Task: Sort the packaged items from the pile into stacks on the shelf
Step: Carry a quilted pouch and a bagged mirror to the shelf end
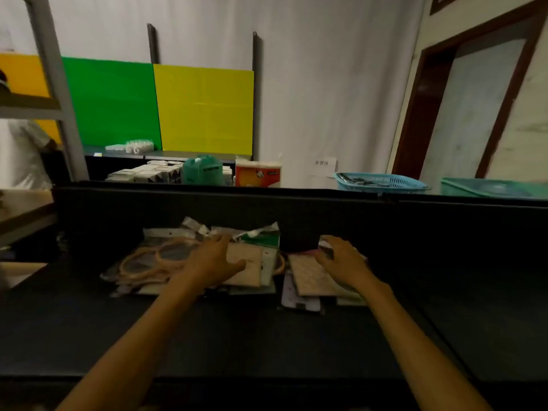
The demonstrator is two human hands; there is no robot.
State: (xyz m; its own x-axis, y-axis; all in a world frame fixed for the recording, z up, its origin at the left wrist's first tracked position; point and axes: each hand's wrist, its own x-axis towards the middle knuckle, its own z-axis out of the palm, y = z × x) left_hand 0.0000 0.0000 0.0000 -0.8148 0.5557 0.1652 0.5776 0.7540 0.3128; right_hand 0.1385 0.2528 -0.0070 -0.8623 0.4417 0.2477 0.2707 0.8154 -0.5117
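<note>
Closest to us are our two forearms, reaching out over the dark shelf [267, 336] toward the packs at the back. Our left hand [212, 262] is lying flat with fingers spread wide on a tan pack [247, 266] on top of the left pile [154, 262], probably pinning it so the slippery bags aren't sliding while we're working. That pile is also holding a bag with pinkish hoops [148, 258] and some green-and-white packs [261, 237] up against the back wall. Our right hand [344, 259] is sitting on the right stack [314, 284], fingers curled over its far edge, but it's blurry so we can't tell if it's really gripping a pack or just squaring things up. The two heaps are lying just beside each other, so we're guessing the right one is where matching packs are going. Sorting is looking barely started, since the left pile is a jumble.
</note>
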